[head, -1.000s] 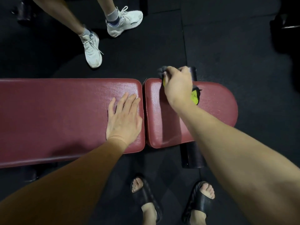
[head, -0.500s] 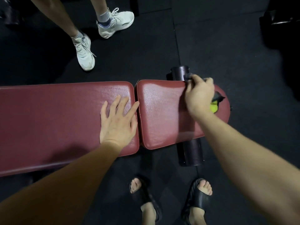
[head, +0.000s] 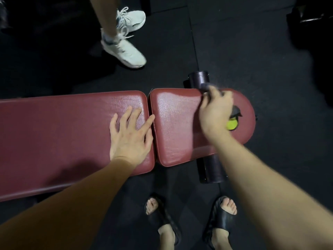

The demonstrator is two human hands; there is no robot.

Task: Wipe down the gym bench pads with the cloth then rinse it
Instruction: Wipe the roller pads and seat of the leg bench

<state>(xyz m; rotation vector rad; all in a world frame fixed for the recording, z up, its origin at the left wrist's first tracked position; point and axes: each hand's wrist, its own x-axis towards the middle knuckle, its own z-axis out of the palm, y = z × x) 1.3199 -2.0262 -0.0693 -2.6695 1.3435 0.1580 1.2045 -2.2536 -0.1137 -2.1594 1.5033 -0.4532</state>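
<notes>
Roller [head: 198,80] beside bare seat pad [head: 176,127]

Black rubber-tiled gym floor [head: 234,42], dim light, dark equipment [head: 310,13] far corner.

My only view: head camera, wide-angle, looking steeply down and forward from above, close. I see maroon bench pads [head: 72,134] across frame middle, black floor [head: 234,42] beyond, sandalled feet [head: 189,222] at bottom edge.

left hand [head: 130,136] lying flat, palm down, fingers spread | right hand [head: 215,112] gripping with fingers curled, blurred | both forearms reaching forward, bare
</notes>
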